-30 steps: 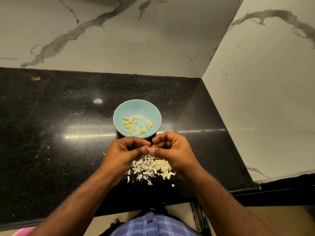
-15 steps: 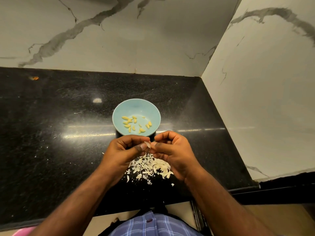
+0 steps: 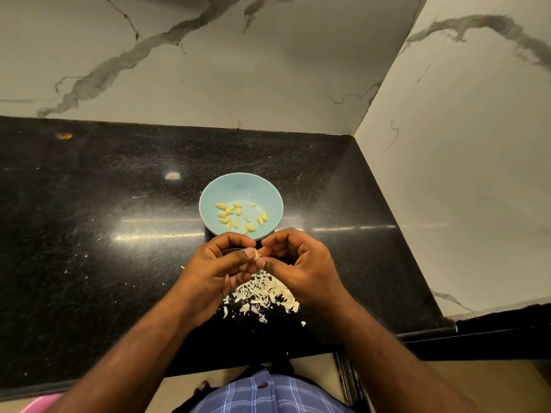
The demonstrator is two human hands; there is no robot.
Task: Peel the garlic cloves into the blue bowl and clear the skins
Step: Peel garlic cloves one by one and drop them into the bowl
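A light blue bowl (image 3: 241, 189) stands on the black counter and holds several peeled yellowish garlic cloves (image 3: 235, 217). Just in front of its near rim, my left hand (image 3: 214, 269) and my right hand (image 3: 301, 266) meet fingertip to fingertip. A small pale garlic clove (image 3: 257, 255) is pinched between the left thumb and forefinger, and the right fingertips touch it too. Below the hands a heap of whitish garlic skins (image 3: 264, 295) lies on the counter, partly hidden by the palms.
The black speckled counter (image 3: 89, 248) ends at marble walls behind and on the right (image 3: 462, 174). A small orange scrap (image 3: 65, 136) lies far left near the back wall. The counter's front edge runs just below my forearms; my checked shirt (image 3: 268, 394) shows beneath.
Both hands stayed over the skin heap, shifting slightly toward the bowl. The fingers worked at the clove, which now shows more clearly between the thumbs.
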